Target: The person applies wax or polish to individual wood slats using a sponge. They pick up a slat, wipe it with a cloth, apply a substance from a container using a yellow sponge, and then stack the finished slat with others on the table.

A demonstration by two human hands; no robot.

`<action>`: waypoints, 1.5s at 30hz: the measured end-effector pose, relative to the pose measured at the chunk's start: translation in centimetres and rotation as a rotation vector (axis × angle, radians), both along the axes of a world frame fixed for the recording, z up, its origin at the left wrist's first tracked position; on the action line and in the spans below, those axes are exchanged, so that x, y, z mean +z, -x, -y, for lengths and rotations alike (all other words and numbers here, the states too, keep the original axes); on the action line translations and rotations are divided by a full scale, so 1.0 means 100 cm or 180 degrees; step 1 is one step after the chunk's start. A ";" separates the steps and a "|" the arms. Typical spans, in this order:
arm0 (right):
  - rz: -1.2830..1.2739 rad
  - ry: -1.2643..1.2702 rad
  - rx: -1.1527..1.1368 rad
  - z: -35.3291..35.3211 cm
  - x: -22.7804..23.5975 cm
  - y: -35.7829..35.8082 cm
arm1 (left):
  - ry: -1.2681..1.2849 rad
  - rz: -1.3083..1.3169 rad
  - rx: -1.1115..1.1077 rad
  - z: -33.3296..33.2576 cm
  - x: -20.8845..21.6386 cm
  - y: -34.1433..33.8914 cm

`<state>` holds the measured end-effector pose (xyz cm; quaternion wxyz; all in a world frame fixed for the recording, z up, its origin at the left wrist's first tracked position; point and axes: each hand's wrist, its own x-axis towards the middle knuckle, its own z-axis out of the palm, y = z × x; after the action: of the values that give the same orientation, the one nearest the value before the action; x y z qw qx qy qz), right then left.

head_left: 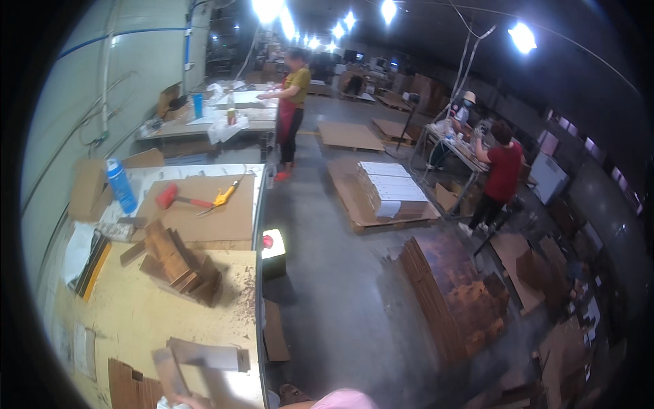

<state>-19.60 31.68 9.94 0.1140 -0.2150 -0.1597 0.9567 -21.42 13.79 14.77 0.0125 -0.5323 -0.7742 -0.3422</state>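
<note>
One board (169, 370), likely stiff and light: I'd hold its long edges; hands (188, 401) cropped, grip I cannot tell.

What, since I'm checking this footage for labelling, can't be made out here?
- Head view: one hand, cut off by the bottom edge; left or right, and its grip, unclear.
- Head view: flat, narrow brown board beside it; blur hides surface detail.
- Head view: distant co-worker in a red short-sleeved shirt; whatever they handle is too small.
</note>
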 end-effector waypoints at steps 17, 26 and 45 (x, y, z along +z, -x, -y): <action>-0.0097 -0.0018 -0.0883 -0.092 0.036 -0.034 | -0.0537 0.0368 -0.0227 -0.111 -0.054 0.002; -0.0094 -0.0026 -0.1079 -0.111 0.040 -0.041 | -0.0574 0.0485 -0.0080 -0.126 -0.098 0.016; -0.0098 -0.0076 -0.1220 -0.119 0.038 -0.038 | -0.0288 0.2190 0.0644 -0.152 -0.016 -0.013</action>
<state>-15.82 43.54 13.78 0.2990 -0.2255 -0.1254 0.9187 -20.10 28.98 13.17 -0.1915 -0.3056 -0.7659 -0.5323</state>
